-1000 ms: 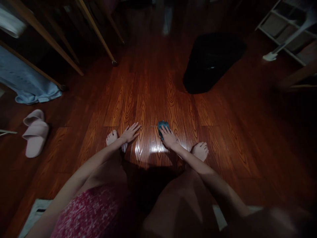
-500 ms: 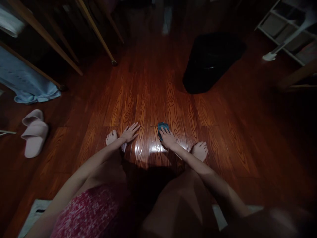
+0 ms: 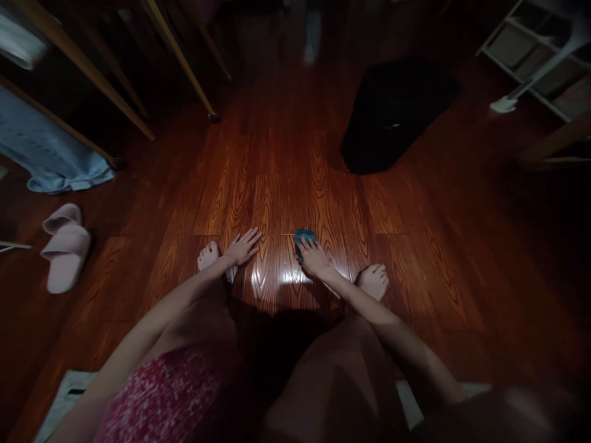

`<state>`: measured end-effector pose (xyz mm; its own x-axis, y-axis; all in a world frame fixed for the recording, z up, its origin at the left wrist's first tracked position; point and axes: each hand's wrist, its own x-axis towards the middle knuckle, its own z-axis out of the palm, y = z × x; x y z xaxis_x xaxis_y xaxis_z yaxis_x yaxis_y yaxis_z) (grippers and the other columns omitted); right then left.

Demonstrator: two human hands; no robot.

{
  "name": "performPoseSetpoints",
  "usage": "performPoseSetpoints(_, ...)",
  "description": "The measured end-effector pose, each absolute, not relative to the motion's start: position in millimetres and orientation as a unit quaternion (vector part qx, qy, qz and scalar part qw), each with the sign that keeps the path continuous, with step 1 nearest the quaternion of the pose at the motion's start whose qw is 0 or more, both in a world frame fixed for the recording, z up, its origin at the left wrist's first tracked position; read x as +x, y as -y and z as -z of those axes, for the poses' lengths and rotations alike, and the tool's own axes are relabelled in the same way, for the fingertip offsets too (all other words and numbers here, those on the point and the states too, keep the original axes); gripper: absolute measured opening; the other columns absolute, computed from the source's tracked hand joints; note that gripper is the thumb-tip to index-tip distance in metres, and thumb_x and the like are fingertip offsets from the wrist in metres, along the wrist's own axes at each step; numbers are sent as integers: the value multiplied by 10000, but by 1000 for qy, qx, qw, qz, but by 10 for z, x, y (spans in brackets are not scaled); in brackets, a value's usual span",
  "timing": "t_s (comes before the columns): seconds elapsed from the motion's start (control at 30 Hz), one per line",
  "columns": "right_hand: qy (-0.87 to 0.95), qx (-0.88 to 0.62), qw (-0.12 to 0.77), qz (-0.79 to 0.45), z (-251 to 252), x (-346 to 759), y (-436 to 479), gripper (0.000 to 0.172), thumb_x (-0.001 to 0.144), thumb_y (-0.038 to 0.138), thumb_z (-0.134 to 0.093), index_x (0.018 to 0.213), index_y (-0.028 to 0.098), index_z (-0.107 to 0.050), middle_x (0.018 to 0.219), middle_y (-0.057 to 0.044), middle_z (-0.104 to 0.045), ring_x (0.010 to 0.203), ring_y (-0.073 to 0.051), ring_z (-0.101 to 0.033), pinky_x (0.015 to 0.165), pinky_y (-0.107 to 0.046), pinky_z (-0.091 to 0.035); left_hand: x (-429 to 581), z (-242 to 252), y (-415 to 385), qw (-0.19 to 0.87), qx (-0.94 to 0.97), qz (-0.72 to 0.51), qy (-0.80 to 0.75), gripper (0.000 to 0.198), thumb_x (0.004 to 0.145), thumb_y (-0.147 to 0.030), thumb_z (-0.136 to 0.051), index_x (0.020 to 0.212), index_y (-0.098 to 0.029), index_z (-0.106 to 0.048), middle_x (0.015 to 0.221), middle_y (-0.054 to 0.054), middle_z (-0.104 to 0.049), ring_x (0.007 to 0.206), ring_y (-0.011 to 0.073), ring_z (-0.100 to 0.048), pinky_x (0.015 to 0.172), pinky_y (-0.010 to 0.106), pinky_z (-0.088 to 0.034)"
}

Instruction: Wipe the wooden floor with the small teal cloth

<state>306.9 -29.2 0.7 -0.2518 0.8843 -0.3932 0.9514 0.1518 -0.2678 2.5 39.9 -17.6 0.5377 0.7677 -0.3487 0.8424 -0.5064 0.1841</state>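
On the reddish-brown wooden floor (image 3: 272, 203) lies a small folded teal cloth (image 3: 305, 234), crumpled at its edges. My right hand (image 3: 314, 258) rests flat over its near part, fingers stretched out and pressing on it; the palm hides some of the cloth. To the left, my left hand (image 3: 242, 247) lies spread with its fingers pointing right and holds nothing. It is apart from the cloth, with shiny boards between. My bare feet stand on either side, the left foot (image 3: 208, 255) beside my left wrist and the right foot (image 3: 373, 281) beyond my right wrist.
A black suitcase-like box (image 3: 392, 117) stands ahead to the right. Pink slippers (image 3: 67, 258) lie at the left, near hanging blue fabric (image 3: 60, 154) and wooden furniture legs (image 3: 182, 61). A white shelf rack (image 3: 530, 61) is at the far right.
Almost nothing differs. Both hands and the cloth stay where they were; the view shifts very slightly.
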Motion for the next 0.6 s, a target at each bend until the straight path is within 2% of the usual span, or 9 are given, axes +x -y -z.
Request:
performPoseSetpoints(0.3, -761, 604, 46, 234, 0, 3136, 303, 600, 993, 252, -438, 1586, 191, -368, 1705, -88, -207, 1555, -271, -217, 1232, -464, -193, -24, 256, -423, 160, 868, 101, -459, 649, 1074, -514, -297, 1662, -303, -119, 1723, 36, -72, 1578, 277, -109, 1235, 571, -201)
performPoseSetpoints(0.4, -755, 606, 60, 244, -27, 3117, 282, 606, 978, 218, -450, 1579, 174, -385, 1697, -109, -232, 1547, -277, -240, 1237, -455, -171, -19, 243, -420, 166, 865, 103, -462, 646, 1076, -515, -292, 1662, -307, -115, 1725, 33, -70, 1579, 273, -106, 1239, 564, -192)
performPoseSetpoints(0.6, -755, 607, 68, 240, -12, 3081, 286, 582, 981, 264, -458, 1554, 165, -432, 1681, -137, -272, 1527, -309, -289, 1230, -479, -180, -9, 223, -414, 169, 865, 102, -462, 649, 1075, -515, -287, 1663, -296, -120, 1723, 39, -73, 1579, 277, -104, 1239, 572, -182)
